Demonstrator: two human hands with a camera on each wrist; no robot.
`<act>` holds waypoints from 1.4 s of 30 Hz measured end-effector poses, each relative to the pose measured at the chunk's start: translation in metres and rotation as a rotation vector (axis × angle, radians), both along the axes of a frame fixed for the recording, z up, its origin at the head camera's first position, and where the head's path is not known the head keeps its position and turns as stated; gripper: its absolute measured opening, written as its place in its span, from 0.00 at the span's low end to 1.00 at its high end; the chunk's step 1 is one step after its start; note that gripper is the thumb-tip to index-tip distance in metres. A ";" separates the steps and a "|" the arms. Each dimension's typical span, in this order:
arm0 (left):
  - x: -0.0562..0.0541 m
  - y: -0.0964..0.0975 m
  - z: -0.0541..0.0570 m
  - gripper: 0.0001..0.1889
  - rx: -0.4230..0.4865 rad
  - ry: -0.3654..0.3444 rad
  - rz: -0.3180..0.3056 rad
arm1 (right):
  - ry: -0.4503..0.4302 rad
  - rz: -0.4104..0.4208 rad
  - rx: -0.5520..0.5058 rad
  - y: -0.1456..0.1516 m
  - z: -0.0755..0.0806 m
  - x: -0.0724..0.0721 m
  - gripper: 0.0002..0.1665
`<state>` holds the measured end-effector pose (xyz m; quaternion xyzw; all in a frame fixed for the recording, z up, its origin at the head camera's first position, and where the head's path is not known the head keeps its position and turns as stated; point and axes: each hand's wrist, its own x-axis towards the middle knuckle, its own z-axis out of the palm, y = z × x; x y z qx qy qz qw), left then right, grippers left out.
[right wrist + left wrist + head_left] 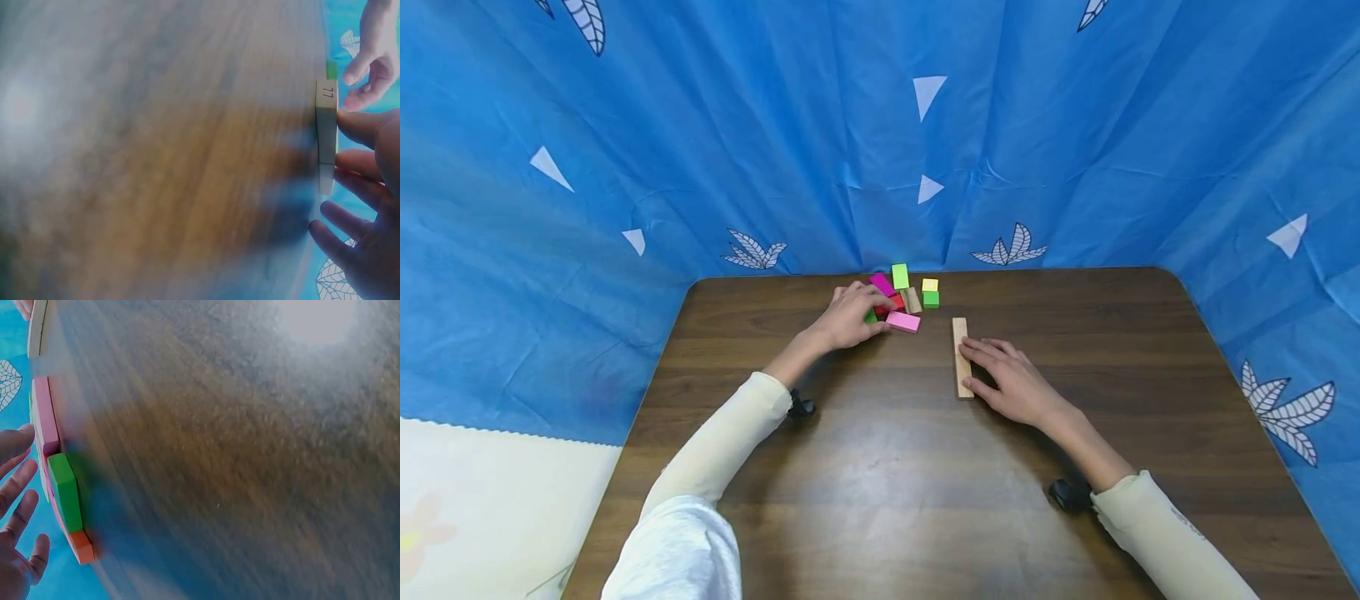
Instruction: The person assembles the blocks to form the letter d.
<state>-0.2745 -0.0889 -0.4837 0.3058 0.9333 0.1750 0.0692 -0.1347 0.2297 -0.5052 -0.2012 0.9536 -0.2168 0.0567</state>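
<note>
My right hand (pixel 1011 385) rests its thumb and fingertips against the right side of a plain wooden strip (pixel 960 358) lying on the table. In the right wrist view, a seam shows that the wooden blocks (pixel 326 128) lie end to end, the near one bearing a printed number. My left hand (pixel 850 315) hovers over a cluster of coloured blocks, its fingers spread. Beside its thumb lies a pink block (pixel 903 322); a red block (pixel 895 303) is partly covered by the fingers. The left wrist view shows a green block (pixel 65 492) and an orange block (pixel 82 547) near the fingers.
Behind the hand are a magenta block (pixel 882 284), a lime block (pixel 900 276) and a brown wooden block (pixel 912 300). A yellow block (pixel 930 285) and a green block (pixel 931 299) lie to the right. A blue curtain (pixel 865 125) hangs along the far edge of the brown table (pixel 880 483).
</note>
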 end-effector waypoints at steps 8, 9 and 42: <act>-0.001 0.013 -0.005 0.19 -0.002 0.014 -0.034 | -0.010 -0.007 -0.011 0.001 0.001 0.001 0.38; -0.001 0.015 -0.005 0.19 -0.002 0.017 -0.038 | -0.013 -0.009 -0.012 0.000 0.001 0.001 0.38; -0.003 0.059 0.000 0.19 0.047 0.028 -0.083 | -0.020 -0.011 -0.031 0.003 0.003 0.014 0.37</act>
